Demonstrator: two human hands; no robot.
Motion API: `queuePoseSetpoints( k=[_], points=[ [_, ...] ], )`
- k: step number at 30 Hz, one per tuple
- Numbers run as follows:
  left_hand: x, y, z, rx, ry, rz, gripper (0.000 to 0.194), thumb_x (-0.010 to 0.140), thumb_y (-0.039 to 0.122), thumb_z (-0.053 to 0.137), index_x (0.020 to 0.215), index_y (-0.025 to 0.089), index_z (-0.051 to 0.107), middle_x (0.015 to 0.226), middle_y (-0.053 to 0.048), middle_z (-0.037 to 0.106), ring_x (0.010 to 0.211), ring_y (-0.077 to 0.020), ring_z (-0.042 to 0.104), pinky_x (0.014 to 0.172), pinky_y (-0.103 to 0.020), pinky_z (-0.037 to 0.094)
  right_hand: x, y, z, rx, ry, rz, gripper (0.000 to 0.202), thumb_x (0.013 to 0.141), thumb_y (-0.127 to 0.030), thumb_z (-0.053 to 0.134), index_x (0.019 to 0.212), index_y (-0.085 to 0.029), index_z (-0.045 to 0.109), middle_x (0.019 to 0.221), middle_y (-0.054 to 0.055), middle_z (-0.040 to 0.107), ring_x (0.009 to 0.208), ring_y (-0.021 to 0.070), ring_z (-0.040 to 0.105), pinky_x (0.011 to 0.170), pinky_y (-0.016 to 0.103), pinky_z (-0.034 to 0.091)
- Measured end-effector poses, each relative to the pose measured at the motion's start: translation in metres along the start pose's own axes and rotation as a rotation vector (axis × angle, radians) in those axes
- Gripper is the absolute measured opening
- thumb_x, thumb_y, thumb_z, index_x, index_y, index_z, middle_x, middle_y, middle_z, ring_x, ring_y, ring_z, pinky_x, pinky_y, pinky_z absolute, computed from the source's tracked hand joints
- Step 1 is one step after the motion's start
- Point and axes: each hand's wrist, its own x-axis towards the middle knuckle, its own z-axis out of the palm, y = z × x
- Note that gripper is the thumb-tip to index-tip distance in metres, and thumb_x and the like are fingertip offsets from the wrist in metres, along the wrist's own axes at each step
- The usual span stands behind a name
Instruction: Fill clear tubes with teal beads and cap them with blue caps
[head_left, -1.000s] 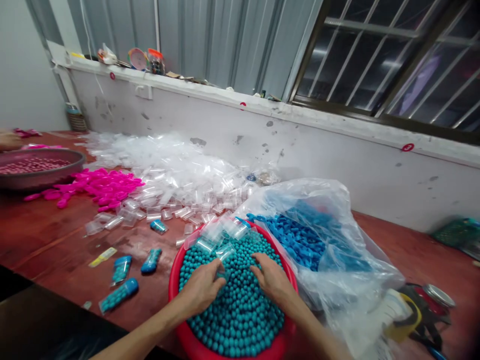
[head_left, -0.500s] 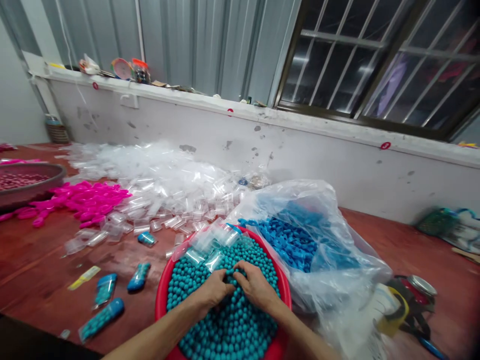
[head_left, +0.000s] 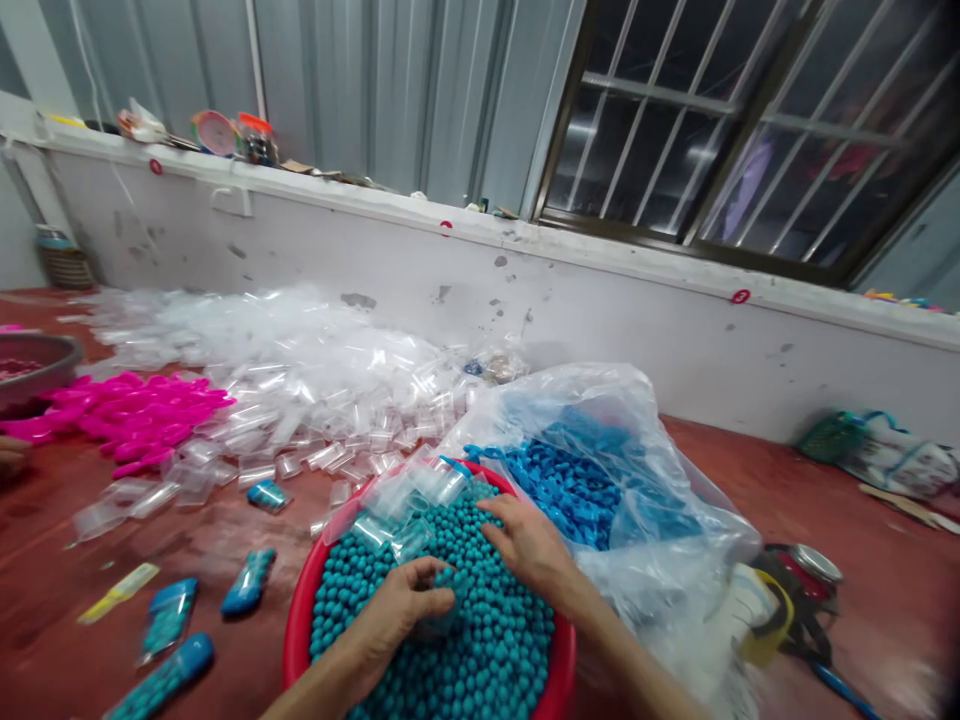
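**Both hands in the bead basin**

Here's the left hand [head_left: 401, 610], down on the teal beads [head_left: 465, 640] in the red basin [head_left: 300, 620], fingers curled narrow around something small and clear — a tube, it looks like, though the grip hides most of it. The right hand [head_left: 529, 545] lies flat and wide on the beads just beyond, fingertips toward the basin's far side, nothing visibly held.

At the far rim, a few clear tubes [head_left: 409, 500] rest on top of the beads. Hard against the basin's right side sits a plastic bag [head_left: 645, 440] full of blue caps [head_left: 570, 480].

Out left on the red worktop [head_left: 750, 480], filled tubes [head_left: 169, 615] lie capped in blue, well apart from the basin. Beyond them a big heap of empty tubes [head_left: 300, 370] spreads toward the wall, pink caps [head_left: 135, 415] piled beside it. A grey bowl [head_left: 37, 355] peeks in at the left edge.
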Motion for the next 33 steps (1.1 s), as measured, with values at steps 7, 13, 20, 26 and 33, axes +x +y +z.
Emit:
queuePoseSetpoints(
  k=[7, 13, 20, 26, 33],
  points=[
    [0.015, -0.014, -0.007, 0.069, 0.023, -0.006, 0.042, 0.055, 0.041, 0.068, 0.087, 0.019, 0.054, 0.071, 0.003, 0.054, 0.059, -0.0110, 0.050, 0.043, -0.017, 0.035, 0.028, 0.115, -0.042, 0.063, 0.187, 0.436, 0.028, 0.087, -0.021, 0.040, 0.107, -0.008, 0.055, 0.106, 0.013, 0.058, 0.103, 0.0235, 0.050, 0.092, 0.038, 0.035],
    [0.016, -0.013, -0.004, 0.097, 0.033, -0.035, 0.043, 0.059, 0.039, 0.065, 0.094, 0.018, 0.051, 0.072, 0.002, 0.053, 0.060, -0.0120, 0.052, 0.040, -0.017, 0.035, 0.042, 0.165, -0.007, 0.300, 0.084, 0.571, 0.029, 0.085, -0.031, 0.050, 0.110, -0.016, 0.050, 0.110, 0.006, 0.053, 0.091, 0.0191, 0.055, 0.076, 0.038, 0.047],
    [0.009, -0.004, -0.001, 0.048, 0.002, -0.057, 0.042, 0.065, 0.039, 0.062, 0.098, 0.018, 0.049, 0.077, 0.000, 0.055, 0.062, -0.0133, 0.056, 0.044, -0.019, 0.038, 0.048, 0.163, 0.017, 0.617, 0.148, 0.517, 0.027, 0.085, -0.035, 0.048, 0.100, -0.013, 0.055, 0.092, 0.004, 0.061, 0.076, 0.0149, 0.059, 0.067, 0.032, 0.049],
    [0.008, -0.003, -0.001, 0.000, -0.005, -0.057, 0.041, 0.066, 0.038, 0.063, 0.099, 0.020, 0.048, 0.077, 0.001, 0.054, 0.061, -0.0139, 0.057, 0.042, -0.019, 0.038, 0.051, 0.139, 0.014, 0.558, 0.304, 0.297, 0.023, 0.070, -0.034, 0.053, 0.082, -0.016, 0.063, 0.074, 0.001, 0.064, 0.069, 0.0167, 0.059, 0.067, 0.028, 0.045],
    [0.007, -0.005, -0.002, -0.023, -0.020, -0.047, 0.038, 0.069, 0.036, 0.060, 0.100, 0.019, 0.046, 0.082, -0.001, 0.053, 0.062, -0.0138, 0.058, 0.041, -0.019, 0.041, 0.050, 0.086, 0.020, 0.250, 0.249, 0.019, 0.020, 0.074, -0.020, 0.050, 0.083, -0.021, 0.067, 0.089, 0.003, 0.059, 0.084, 0.0162, 0.055, 0.081, 0.029, 0.040]
  ],
)
